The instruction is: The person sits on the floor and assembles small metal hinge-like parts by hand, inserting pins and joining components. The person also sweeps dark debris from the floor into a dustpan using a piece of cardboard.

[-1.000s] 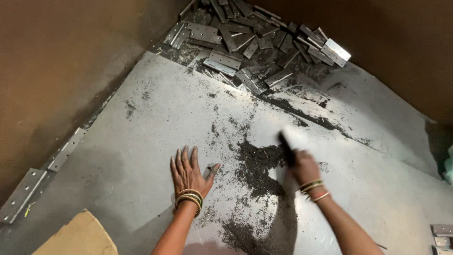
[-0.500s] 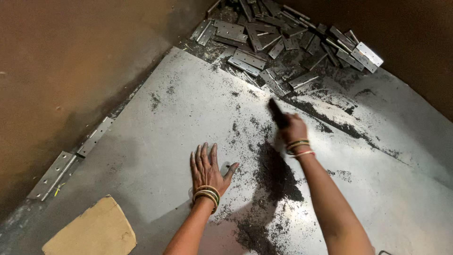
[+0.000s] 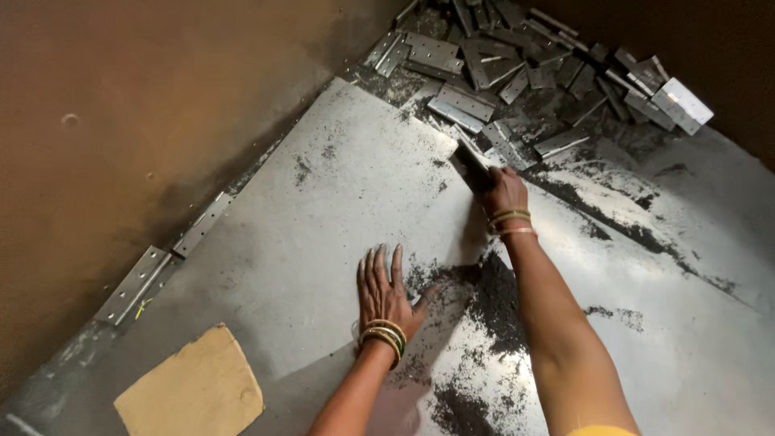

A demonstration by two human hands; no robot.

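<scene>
The left hand (image 3: 385,295) lies flat, fingers spread, on the grey metal sheet (image 3: 323,218). The right hand (image 3: 502,190), arm extended far, grips a dark scraper (image 3: 471,165) beside piled steel hinges (image 3: 525,73); black grit (image 3: 484,295) lies between.

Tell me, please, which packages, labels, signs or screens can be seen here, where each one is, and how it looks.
No labels, signs or screens show.
Piece of cardboard: flat on the floor at lower left, tan, roughly square, plain; the nearest thing to packaging.
Pile of metal hinges: loose in the far corner, grey, unpackaged.
Left hand: flat on the grey sheet.
Right hand: grips a dark tool.
</scene>
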